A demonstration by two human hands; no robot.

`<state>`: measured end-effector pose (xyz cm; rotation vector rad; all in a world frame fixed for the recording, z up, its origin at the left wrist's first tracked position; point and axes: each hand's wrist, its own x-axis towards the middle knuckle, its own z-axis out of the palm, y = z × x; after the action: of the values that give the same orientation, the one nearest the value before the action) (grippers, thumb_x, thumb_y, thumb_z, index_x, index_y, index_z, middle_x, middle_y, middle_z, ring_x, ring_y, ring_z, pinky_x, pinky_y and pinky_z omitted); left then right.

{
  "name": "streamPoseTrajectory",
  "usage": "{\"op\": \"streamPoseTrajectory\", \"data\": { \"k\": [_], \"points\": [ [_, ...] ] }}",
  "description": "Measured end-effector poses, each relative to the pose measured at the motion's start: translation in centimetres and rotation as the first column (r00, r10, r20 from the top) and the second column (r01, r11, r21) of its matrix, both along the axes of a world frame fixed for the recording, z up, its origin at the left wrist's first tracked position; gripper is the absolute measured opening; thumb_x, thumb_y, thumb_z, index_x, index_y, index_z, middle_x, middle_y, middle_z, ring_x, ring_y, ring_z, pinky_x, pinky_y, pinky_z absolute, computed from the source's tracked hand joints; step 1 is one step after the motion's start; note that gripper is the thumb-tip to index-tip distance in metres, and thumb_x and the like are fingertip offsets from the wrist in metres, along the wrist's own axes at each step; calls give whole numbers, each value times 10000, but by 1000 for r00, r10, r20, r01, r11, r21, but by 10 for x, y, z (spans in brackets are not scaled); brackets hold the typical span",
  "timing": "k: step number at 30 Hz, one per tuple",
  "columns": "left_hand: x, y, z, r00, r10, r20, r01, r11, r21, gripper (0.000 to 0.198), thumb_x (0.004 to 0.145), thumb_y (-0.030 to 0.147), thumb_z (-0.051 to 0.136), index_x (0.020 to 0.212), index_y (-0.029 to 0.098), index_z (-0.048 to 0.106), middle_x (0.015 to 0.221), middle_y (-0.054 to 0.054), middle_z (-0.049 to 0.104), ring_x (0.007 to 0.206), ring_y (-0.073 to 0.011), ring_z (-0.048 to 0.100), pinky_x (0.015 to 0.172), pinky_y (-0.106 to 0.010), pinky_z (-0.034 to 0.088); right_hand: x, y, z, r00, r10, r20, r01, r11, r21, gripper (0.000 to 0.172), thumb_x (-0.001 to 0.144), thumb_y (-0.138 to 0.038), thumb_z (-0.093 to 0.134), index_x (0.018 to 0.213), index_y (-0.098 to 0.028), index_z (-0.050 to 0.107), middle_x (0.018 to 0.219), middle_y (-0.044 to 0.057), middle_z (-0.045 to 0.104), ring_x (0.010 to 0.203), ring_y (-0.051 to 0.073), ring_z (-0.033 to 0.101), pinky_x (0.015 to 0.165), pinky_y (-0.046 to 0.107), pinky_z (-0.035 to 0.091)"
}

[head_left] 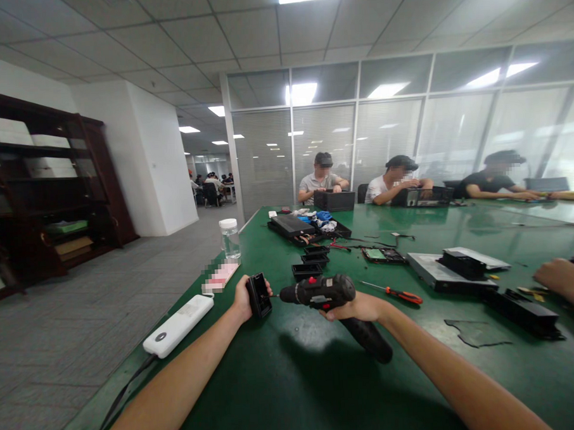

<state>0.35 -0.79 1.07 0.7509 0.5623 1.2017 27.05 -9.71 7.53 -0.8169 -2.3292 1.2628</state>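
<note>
The drill (321,291) is held level in the right hand (355,307), whose fingers are wrapped round its upper grip; whether one of them presses the trigger is hidden. Just left of the drill, the left hand (243,299) has its fingers bent partway closed round a small black box (259,297), holding it clear of the tabletop (295,392) with its hollow side turned to the bit (whether the tip touches it, I cannot tell). Just beyond the drill stand more black boxes (306,270), in a short row, and behind them a dark case (292,225) lies by a blue and white bundle (325,221). Right of the drill lies a screwdriver (403,295) with an orange and black handle; farther right of it is a flat metal case (425,271) bearing a black block (465,264). Another person's hand (563,279) reaches in well to the drill's right. Left of the drill, past the held box, are a long white bar (178,326) with a black cable (128,387) and a clear jar (230,243) with a white lid.
</note>
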Motion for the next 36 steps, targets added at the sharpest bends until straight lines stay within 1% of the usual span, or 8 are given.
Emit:
{"op": "streamPoseTrajectory", "data": {
  "k": [8, 15, 22, 36],
  "points": [
    [-2, 3, -4, 1000, -21, -15, 21, 999, 44, 365, 684, 351, 320, 700, 69, 550, 658, -119, 564, 568, -197, 539, 605, -358, 415, -1, -2, 3, 1000, -8, 6, 8, 1000, -8, 156, 670, -242, 501, 758, -115, 515, 668, 1, 472, 654, 107, 444, 638, 235, 367],
    [1, 0, -1, 1000, 16, 11, -16, 1000, -25, 354, 692, 342, 312, 694, 76, 547, 621, -108, 561, 550, -190, 538, 574, -343, 417, -2, -3, 4, 1000, -19, 0, 19, 999, -34, 171, 663, -257, 510, 757, -114, 511, 670, 3, 464, 656, 108, 442, 641, 236, 369],
    [0, 0, -1, 1000, 6, 18, -6, 1000, -24, 353, 692, 339, 314, 700, 75, 548, 632, -110, 563, 553, -190, 537, 569, -342, 418, -2, -4, 4, 1000, -5, -25, 4, 1000, -31, 181, 660, -276, 511, 746, -117, 516, 665, 1, 474, 647, 107, 440, 646, 242, 361],
    [-3, 6, -7, 999, -27, -19, 28, 998, 62, 370, 684, 359, 325, 710, 67, 550, 672, -120, 563, 585, -199, 538, 630, -361, 409, 0, -1, 2, 1000, 15, -17, -16, 1000, -4, 164, 673, -258, 497, 750, -115, 513, 665, -1, 467, 650, 106, 440, 638, 235, 362]
  ]
}}
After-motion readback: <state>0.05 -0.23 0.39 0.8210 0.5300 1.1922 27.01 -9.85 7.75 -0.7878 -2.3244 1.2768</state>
